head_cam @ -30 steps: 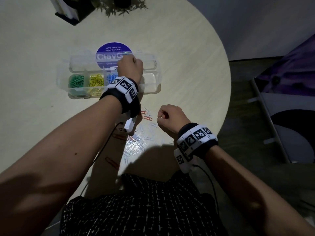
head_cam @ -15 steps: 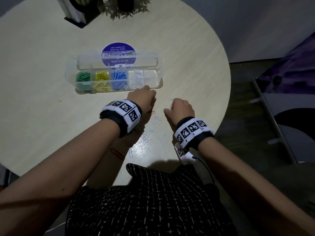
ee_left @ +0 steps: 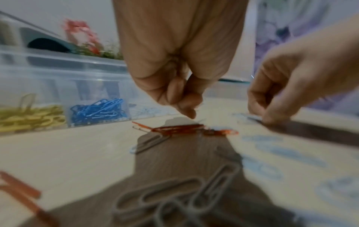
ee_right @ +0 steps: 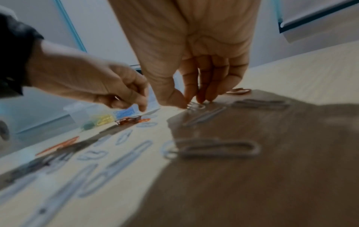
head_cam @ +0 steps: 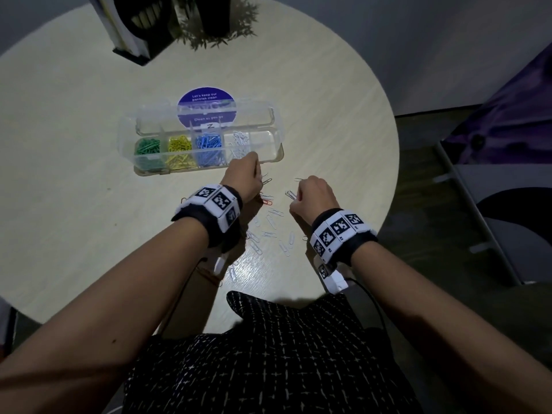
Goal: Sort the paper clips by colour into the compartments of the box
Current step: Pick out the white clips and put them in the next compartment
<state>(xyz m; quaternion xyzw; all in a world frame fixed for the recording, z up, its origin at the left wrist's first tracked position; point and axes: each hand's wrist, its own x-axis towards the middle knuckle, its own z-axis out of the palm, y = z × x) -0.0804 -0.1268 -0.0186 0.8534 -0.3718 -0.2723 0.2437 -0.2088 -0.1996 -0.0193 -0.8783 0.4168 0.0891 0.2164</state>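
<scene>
A clear compartment box (head_cam: pixel 276 135) lies open on the round table, holding green (head_cam: pixel 148 146), yellow (head_cam: pixel 179 144), blue (head_cam: pixel 209 143) and white clips (head_cam: pixel 240 140); its right end compartment is bare. Loose white clips (head_cam: pixel 268 234) and a few red clips (head_cam: pixel 266 201) lie near me. My left hand (head_cam: pixel 254 171) hovers just in front of the box with curled fingers; in the left wrist view its fingertips (ee_left: pixel 189 112) meet above the red clips (ee_left: pixel 180 128), and I see nothing between them. My right hand (ee_right: pixel 191 102) pinches a white clip (ee_right: pixel 196 106) that lies on the table.
A potted plant (head_cam: pixel 218 22) and a dark stand (head_cam: pixel 134 28) sit at the table's far edge. A round blue sticker (head_cam: pixel 206 110) shows under the box lid. The table's curved edge runs close on the right, with furniture (head_cam: pixel 507 204) beyond it.
My left hand has come back from over the box to the loose clips in front of it. My right hand has shifted slightly forward and gone down onto a white clip.
</scene>
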